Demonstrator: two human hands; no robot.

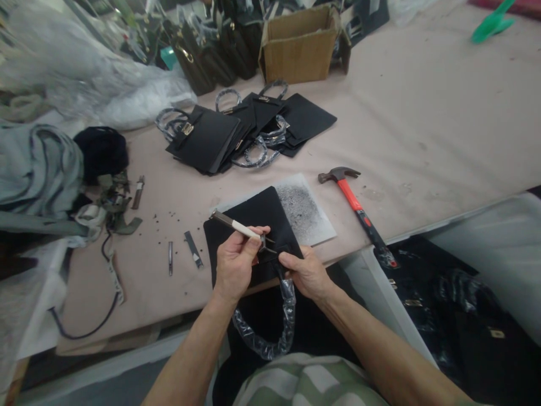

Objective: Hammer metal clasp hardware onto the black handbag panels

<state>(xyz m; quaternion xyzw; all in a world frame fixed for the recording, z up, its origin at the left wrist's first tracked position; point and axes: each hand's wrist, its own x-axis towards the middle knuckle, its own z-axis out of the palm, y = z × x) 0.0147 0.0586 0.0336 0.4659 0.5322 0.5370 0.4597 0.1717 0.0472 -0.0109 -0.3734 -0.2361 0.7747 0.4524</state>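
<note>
A black panel lies at the table's front edge, partly over a speckled white slab. Its handle, wrapped in clear plastic, loops down past the edge. My left hand is closed on a tool with a white grip and a dark end pointing up to the left. The tool's two thin prongs reach toward the panel near the handle's base. My right hand pinches the panel's edge beside the handle, thumb on top. What lies under both hands is hidden.
A claw hammer lies right of the slab. Behind are stacked black panels with wrapped handles and a cardboard box. Small metal tools, scraps and cloth lie left. Plastic bins stand below the edge.
</note>
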